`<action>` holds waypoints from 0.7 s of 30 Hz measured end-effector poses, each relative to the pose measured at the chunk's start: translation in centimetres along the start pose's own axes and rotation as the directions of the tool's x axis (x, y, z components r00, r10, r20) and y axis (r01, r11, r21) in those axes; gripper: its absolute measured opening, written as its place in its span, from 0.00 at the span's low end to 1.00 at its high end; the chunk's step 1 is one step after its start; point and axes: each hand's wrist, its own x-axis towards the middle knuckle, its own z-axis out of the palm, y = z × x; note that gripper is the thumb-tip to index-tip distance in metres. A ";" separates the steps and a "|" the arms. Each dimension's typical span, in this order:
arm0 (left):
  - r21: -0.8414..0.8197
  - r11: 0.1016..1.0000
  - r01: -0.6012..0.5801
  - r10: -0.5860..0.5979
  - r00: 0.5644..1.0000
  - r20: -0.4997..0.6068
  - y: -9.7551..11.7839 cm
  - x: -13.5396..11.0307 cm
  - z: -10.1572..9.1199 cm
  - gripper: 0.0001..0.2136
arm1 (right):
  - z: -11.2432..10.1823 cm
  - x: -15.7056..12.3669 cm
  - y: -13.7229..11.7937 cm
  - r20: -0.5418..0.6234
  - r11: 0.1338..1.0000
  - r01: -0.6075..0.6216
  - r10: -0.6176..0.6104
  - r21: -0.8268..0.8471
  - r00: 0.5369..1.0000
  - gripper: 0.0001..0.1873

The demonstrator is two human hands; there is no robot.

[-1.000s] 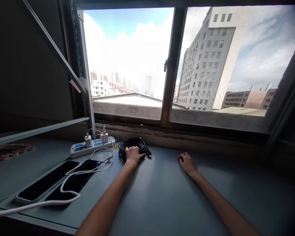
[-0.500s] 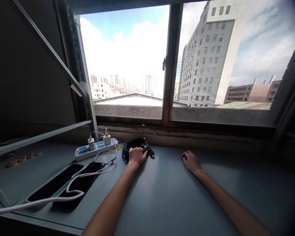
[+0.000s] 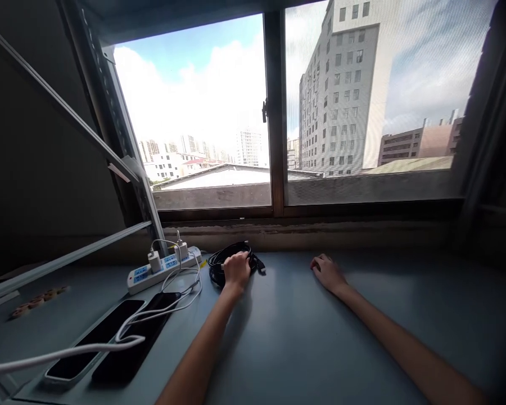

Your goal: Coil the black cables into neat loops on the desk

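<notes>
A coil of black cable lies on the grey table near the window ledge. My left hand rests on top of the coil with the fingers curled around its strands. My right hand lies palm down on the bare table to the right, fingers loosely bent, holding nothing.
A white power strip with two chargers plugged in sits left of the coil. White leads run from it to two dark phones lying at the table's left front. A metal shelf frame rises at the left. The window frame is straight ahead.
The view has tilted and shifted. My left hand has closed more tightly over the cable coil. My right hand stays on the table.
</notes>
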 end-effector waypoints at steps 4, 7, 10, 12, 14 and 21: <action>-0.096 0.992 0.080 -0.080 0.997 0.000 -0.7 0.8 -0.8 0.12 | -0.3 -0.1 -0.4 0.004 1.000 -0.002 0.002 0.008 1.000 0.07; -0.159 0.980 0.119 -0.114 0.993 0.038 -1.4 1.3 -0.9 0.14 | -0.6 -0.2 -0.7 0.006 1.000 -0.008 0.008 0.012 1.000 0.07; -0.192 0.969 0.153 -0.141 0.987 0.074 -1.8 1.8 -0.4 0.17 | -0.8 -0.3 -1.0 0.005 1.000 -0.016 0.016 0.012 1.000 0.07; -0.207 0.961 0.184 -0.168 0.981 0.095 -1.9 2.1 0.1 0.17 | -0.9 -0.3 -1.1 0.006 1.000 -0.021 0.021 0.009 1.000 0.06; -0.234 0.947 0.219 -0.199 0.974 0.105 -2.1 2.5 0.3 0.18 | -1.0 -0.3 -1.2 0.008 1.000 -0.020 0.020 0.005 1.000 0.06; -0.461 0.831 0.311 -0.378 0.924 -0.057 -2.3 4.5 -2.0 0.17 | -1.3 -0.3 -1.7 0.000 1.000 -0.017 0.017 -0.001 1.000 0.06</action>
